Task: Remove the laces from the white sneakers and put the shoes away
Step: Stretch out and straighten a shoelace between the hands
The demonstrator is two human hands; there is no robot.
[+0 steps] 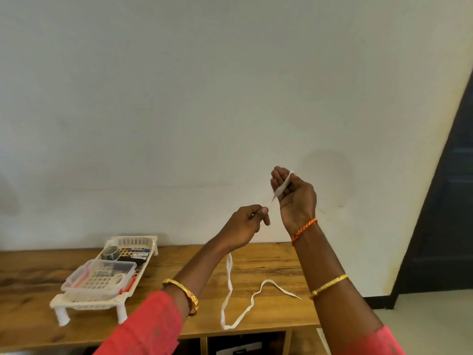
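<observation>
1. Our right hand (294, 198) is raised in front of the wall (179, 98), fingers curled round the upper end of a white shoelace (230, 285); the flat lace runs across the fingers and out at the top.
2. Our left hand (245, 224) sits just below and left of it, thumb and forefinger pinching the same lace, which is stretched short and tight between the two hands.
3. No brand, label or writing that we can read anywhere; small print on the dark items in the tray is too blurred.
4. The lace is a flat, woven white band. From the left hand it hangs down, loops on the wooden tabletop (268, 265) near the front edge, then snakes right to a pointed tip lying flat.
5. Wrists: an orange braided thread (304, 228) and a thin gold bangle (329, 285) on the right arm, a thicker gold bangle (181, 293) on the left. Coral-red sleeves (151, 326) on both arms.
6. Well left of the lace, a white plastic lattice tray (138, 240) on short legs stands on the tabletop. In it: a clear plastic lidded box (99, 278) with red clips, a dark roll of tape (110, 252), and dark packets.
7. Tabletop is brown wood grain; open cubbies (245, 342) show under its front edge, something white inside one, unclear what.
8. Dark door (448, 201) at the right edge.
</observation>
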